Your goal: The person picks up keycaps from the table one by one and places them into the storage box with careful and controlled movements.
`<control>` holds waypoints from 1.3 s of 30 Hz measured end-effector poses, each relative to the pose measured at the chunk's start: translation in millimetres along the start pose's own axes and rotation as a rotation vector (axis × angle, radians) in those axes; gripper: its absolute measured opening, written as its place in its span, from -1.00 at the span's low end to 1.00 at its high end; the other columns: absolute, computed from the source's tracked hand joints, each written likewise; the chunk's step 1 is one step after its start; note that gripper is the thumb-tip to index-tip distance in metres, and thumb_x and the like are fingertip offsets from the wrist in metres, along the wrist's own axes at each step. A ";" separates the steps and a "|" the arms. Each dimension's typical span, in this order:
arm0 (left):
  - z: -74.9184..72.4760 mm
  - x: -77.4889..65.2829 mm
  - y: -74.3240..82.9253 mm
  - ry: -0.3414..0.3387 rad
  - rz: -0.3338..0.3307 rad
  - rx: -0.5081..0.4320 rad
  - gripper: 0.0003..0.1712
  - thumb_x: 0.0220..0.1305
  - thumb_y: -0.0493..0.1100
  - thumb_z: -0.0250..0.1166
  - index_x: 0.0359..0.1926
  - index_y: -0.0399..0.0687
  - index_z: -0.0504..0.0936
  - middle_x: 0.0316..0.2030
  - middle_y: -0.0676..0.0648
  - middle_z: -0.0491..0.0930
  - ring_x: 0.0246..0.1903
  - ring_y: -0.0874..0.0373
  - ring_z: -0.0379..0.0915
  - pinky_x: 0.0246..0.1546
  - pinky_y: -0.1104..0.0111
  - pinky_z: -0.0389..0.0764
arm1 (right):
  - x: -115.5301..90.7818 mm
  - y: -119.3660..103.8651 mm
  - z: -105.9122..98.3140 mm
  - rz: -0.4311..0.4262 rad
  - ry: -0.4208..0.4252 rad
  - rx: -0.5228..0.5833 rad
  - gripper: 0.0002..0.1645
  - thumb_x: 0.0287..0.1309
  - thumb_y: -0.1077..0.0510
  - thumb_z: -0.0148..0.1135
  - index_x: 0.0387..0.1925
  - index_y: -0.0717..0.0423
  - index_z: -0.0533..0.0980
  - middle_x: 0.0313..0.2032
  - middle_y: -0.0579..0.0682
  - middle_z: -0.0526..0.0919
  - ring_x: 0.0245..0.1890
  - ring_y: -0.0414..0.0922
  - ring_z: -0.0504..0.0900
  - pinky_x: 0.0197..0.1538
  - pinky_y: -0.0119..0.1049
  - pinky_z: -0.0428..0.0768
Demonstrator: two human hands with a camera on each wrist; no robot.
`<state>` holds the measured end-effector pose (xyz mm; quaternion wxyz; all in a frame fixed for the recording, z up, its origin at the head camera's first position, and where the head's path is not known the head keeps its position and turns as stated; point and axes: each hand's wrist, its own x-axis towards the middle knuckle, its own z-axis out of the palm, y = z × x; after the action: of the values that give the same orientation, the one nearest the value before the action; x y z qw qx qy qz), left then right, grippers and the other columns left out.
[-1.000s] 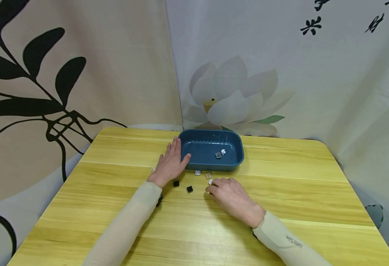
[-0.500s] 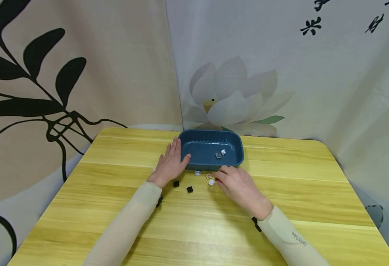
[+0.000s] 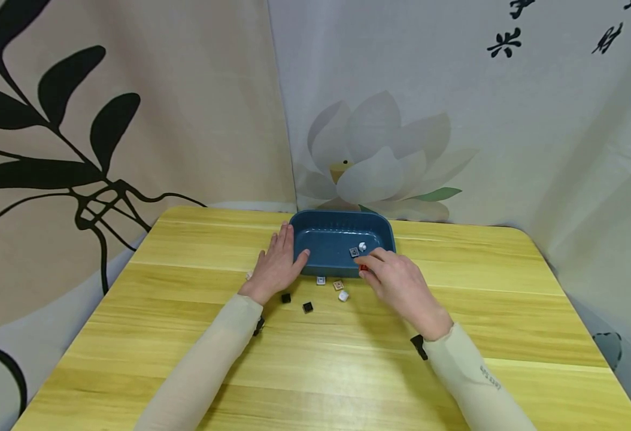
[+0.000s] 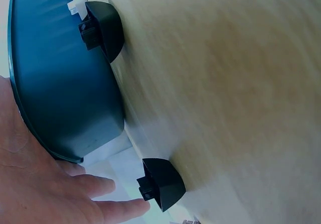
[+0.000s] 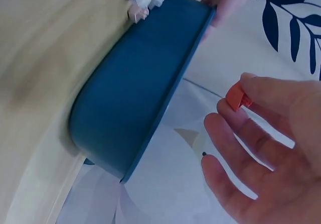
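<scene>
A dark blue rectangular basin (image 3: 328,271) stands at the back of the wooden table, with a grey keycap (image 3: 354,252) and a white keycap (image 3: 362,246) inside. My left hand (image 3: 276,266) rests against its left end, fingers straight. Between thumb and forefinger, my right hand (image 3: 402,286) pinches a red keycap (image 5: 236,97) over the basin's front right rim. Before the basin lie a pale keycap (image 3: 321,281), a beige keycap (image 3: 338,285) and a white keycap (image 3: 343,296). Two black keycaps, one nearer (image 3: 307,307) and one farther left (image 3: 286,297), lie near my left wrist.
Another whitish piece (image 3: 248,275) is partly hidden behind my left hand. Patterned curtains (image 3: 402,120) hang just behind the table's back edge. The wooden tabletop (image 3: 315,377) extends toward me and to both sides.
My right hand has moved from beside the white keycap, taken hold of the red keycap, and lifted it back and right to the basin's rim. The left hand stays still.
</scene>
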<state>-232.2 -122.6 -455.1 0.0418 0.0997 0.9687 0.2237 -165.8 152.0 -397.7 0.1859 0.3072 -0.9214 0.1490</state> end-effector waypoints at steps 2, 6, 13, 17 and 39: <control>-0.3 -0.2 0.0 0.000 -0.001 0.001 -0.03 0.59 0.34 -0.18 0.66 -0.14 -0.29 0.66 -0.10 -0.39 0.60 -0.24 -0.27 0.42 -0.36 0.02 | 2.9 2.8 -1.2 0.019 -0.001 0.011 -0.72 0.22 0.19 0.51 -0.03 0.10 0.75 -0.21 -0.04 0.71 -0.40 -0.15 0.63 -0.37 -0.30 0.57; -0.5 0.1 -0.1 0.000 0.001 0.011 -0.02 0.59 0.36 -0.20 0.66 -0.15 -0.29 0.66 -0.11 -0.39 0.60 -0.25 -0.26 0.42 -0.36 0.03 | 10.4 10.1 -1.1 0.062 -0.012 0.033 -0.71 0.27 0.16 0.47 -0.01 0.15 0.73 -0.23 -0.02 0.70 -0.41 -0.15 0.60 -0.39 -0.32 0.54; -0.1 1.4 0.3 0.002 0.000 0.012 -0.02 0.58 0.36 -0.19 0.66 -0.15 -0.28 0.66 -0.09 -0.40 0.60 -0.25 -0.27 0.43 -0.35 0.02 | 25.6 22.1 3.7 0.116 -0.025 0.040 -0.72 0.35 0.13 0.40 0.02 0.17 0.72 -0.22 0.01 0.68 -0.42 -0.13 0.57 -0.40 -0.29 0.53; 0.0 1.6 0.3 0.003 -0.002 0.005 -0.02 0.58 0.35 -0.19 0.66 -0.15 -0.28 0.66 -0.09 -0.40 0.60 -0.24 -0.28 0.43 -0.35 0.01 | 34.2 26.8 9.0 0.134 -0.053 0.026 -0.70 0.35 0.12 0.39 0.04 0.17 0.71 -0.19 0.03 0.69 -0.37 -0.10 0.61 -0.36 -0.26 0.59; 0.3 0.3 1.2 0.012 -0.009 -0.005 -0.03 0.60 0.29 -0.11 0.66 -0.17 -0.25 0.66 -0.12 -0.37 0.60 -0.26 -0.26 0.43 -0.35 0.01 | 64.2 47.2 48.6 0.245 -0.360 0.009 -0.78 0.39 0.12 0.35 -0.05 0.14 0.75 -0.14 0.05 0.75 -0.20 -0.02 0.70 -0.10 -0.09 0.70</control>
<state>-232.2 -121.3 -454.9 0.0372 0.0940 0.9688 0.2264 -254.9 136.6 -420.5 -0.0024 0.2155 -0.9694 0.1173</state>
